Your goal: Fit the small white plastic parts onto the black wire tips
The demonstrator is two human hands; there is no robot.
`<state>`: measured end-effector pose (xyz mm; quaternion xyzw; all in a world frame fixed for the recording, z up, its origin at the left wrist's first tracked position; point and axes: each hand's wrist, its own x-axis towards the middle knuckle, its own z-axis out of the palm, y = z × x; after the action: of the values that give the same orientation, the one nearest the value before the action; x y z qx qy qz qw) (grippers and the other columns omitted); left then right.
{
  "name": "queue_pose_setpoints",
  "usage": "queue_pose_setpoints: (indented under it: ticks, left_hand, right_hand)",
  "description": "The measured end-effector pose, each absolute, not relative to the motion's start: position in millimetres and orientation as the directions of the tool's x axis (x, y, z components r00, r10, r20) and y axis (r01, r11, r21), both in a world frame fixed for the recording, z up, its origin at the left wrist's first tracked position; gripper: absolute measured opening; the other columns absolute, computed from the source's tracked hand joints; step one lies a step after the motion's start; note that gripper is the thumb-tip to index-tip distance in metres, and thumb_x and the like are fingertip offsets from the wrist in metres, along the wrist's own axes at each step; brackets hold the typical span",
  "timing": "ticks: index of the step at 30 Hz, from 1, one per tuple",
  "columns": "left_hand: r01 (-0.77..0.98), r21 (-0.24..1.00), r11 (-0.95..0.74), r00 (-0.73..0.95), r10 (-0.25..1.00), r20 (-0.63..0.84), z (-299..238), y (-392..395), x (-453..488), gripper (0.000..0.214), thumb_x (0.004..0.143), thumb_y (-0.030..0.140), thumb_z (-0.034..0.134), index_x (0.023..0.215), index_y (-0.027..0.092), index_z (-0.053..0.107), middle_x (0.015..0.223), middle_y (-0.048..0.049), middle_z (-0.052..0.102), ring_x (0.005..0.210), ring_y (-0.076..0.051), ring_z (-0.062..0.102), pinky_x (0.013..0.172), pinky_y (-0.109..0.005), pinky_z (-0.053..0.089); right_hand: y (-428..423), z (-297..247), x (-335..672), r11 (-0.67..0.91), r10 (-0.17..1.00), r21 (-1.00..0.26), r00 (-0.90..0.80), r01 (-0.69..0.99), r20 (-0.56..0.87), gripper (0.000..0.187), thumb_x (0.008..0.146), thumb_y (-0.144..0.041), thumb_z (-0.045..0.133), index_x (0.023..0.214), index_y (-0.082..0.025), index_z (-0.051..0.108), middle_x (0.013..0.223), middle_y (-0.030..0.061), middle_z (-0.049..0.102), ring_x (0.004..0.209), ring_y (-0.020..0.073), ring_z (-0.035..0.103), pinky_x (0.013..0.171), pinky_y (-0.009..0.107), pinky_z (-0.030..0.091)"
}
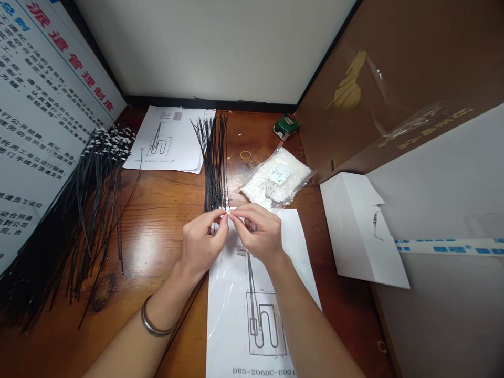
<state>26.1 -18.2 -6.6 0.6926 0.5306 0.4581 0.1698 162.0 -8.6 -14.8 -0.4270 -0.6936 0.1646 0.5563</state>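
My left hand (205, 239) and my right hand (260, 231) meet fingertip to fingertip above the top of a printed sheet (228, 315). Between the pinched fingertips is a tiny white connector (228, 211), mostly covered by them. A thin black wire (185, 317) trails from under my left hand down past the forearm. Both hands are closed in a pinch, the right on the connector, the left at the wire's end. Just beyond them lies a bundle of black wires (214, 163). To its right rests a clear bag of small white connectors (277, 176).
At left hangs a large pile of black wires (94, 210) with white ends, beside a printed board (47, 105). Drawing sheets (157, 152), a green tape measure (286, 126) and rubber bands (245, 155) lie at the back. A brown carton (401, 68) and folded white card (354, 226) stand right.
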Motion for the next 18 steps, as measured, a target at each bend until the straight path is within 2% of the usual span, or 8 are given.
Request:
queue_pose_setpoints:
  ticks: [11,18]
  left_hand:
    - [0.584,0.718,-0.378,0.013,0.889,0.457,-7.4,-18.5,25.1,0.014,0.082,0.019,0.058,0.084,0.017,0.071,0.07,-0.0024,0.071,0.052,-0.011,0.057,0.057,-0.023,0.047]
    - [0.528,0.791,-0.309,-0.048,0.919,0.391,-6.3,-19.7,26.1,0.011,0.082,0.023,0.061,0.084,0.017,0.069,0.068,-0.0005,0.069,0.045,-0.007,0.046,0.049,-0.021,0.041]
  right_hand:
    - [-9.4,-14.1,160.2,0.554,0.802,-0.732,-0.019,0.395,0.597,0.016,0.081,-0.011,0.06,0.083,-0.022,0.072,0.074,0.0045,0.07,0.056,0.0138,0.06,0.04,0.026,0.042]
    - [-9.5,-14.5,159.4,0.532,0.81,-0.754,0.029,0.386,0.586,0.014,0.081,-0.011,0.061,0.083,-0.021,0.071,0.076,0.0043,0.07,0.059,0.0139,0.061,0.041,0.026,0.044]
